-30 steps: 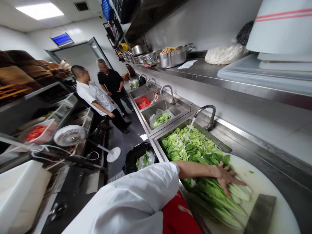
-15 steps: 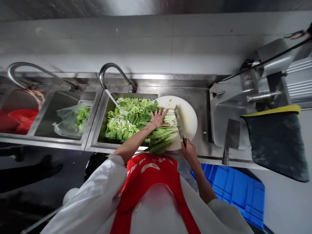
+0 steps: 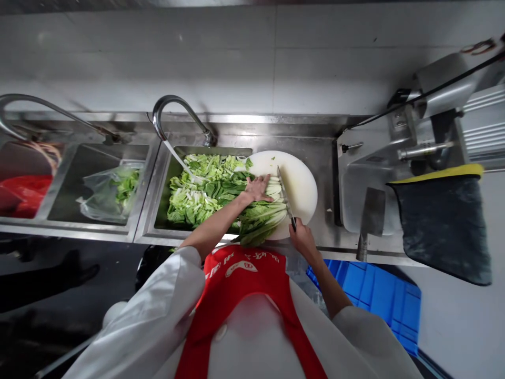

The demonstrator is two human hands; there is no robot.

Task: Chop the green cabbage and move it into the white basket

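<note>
My left hand (image 3: 258, 188) lies with fingers spread on a bunch of leafy greens (image 3: 263, 213), pressing it against the round white cutting board (image 3: 305, 184). In my right hand (image 3: 303, 236) is the black handle of a kitchen knife (image 3: 286, 193). Its blade stands at the pale stem ends of the bunch, on the right side; whether it touches them I cannot tell. To the left, cut greens (image 3: 197, 197) fill the sink basin (image 3: 161, 213), and the board overlaps that basin's right edge.
A curved faucet (image 3: 181, 100) with a white hose reaches into the greens. Another basin holds a plastic bag (image 3: 108, 195) with greens. At right are a cleaver (image 3: 373, 213), a dark cloth (image 3: 445, 226) with a yellow edge, and, lower, a blue crate (image 3: 374, 295).
The knife blade has shifted slightly left towards the stems and looks more edge-on. My left hand's fingers have drawn a little closer together. The whole view has moved slightly.
</note>
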